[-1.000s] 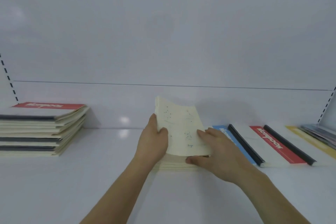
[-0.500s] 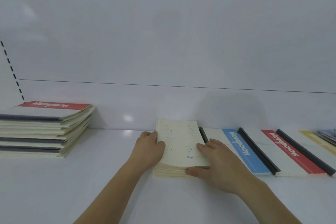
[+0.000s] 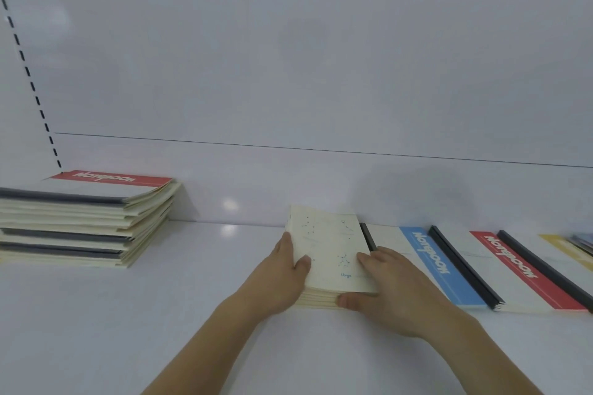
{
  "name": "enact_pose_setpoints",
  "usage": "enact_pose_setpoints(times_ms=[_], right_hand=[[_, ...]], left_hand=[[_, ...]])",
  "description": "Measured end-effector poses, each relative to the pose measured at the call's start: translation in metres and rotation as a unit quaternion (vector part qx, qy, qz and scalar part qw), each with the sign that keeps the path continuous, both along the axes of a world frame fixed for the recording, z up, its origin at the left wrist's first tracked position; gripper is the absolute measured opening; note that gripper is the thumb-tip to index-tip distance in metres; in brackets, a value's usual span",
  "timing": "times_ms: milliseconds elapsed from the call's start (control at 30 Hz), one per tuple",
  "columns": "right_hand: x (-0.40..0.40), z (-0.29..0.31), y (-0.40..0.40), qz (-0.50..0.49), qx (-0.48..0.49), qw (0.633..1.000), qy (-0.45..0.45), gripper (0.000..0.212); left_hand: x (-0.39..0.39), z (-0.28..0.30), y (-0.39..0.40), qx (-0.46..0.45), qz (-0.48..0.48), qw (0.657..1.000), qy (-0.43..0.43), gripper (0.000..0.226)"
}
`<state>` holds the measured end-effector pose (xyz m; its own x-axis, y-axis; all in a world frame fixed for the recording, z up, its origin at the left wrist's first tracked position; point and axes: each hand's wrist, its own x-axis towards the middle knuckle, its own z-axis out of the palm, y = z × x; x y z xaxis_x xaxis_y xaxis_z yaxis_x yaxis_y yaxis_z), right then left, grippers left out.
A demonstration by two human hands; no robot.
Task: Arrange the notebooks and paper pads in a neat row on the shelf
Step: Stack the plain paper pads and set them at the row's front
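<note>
Top pad [image 3: 327, 247], raised 1 s ago, now flat on stack. Left hand [image 3: 282, 279] and right hand [image 3: 388, 292] grip stack sides, squaring it beside blue notebook [image 3: 439, 266]; row extended.

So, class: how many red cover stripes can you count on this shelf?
2. One tops the tall notebook stack at far left, against the back wall. The other runs along a flat notebook right of the blue-striped notebook, at. More may lie hidden within the stack.
</note>
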<state>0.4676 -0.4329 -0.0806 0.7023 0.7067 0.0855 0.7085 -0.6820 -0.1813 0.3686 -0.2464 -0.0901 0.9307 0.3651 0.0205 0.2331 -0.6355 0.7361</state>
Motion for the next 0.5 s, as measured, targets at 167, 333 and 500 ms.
enact_pose_setpoints(times_ms=[167, 333, 500], right_hand=[[0.000, -0.005, -0.004, 0.006, 0.000, 1.000, -0.007, 0.089], [-0.005, -0.002, -0.008, -0.012, 0.017, 1.000, -0.001, 0.102], [-0.023, 0.009, 0.010, 0.024, 0.101, 0.991, -0.085, 0.092]], left_hand=[[0.001, -0.004, -0.001, 0.038, 0.020, 0.999, 0.004, 0.069], [-0.002, -0.005, 0.000, 0.105, 0.052, 0.990, -0.078, 0.065], [-0.028, 0.005, 0.001, 0.151, 0.114, 0.970, -0.155, 0.057]])
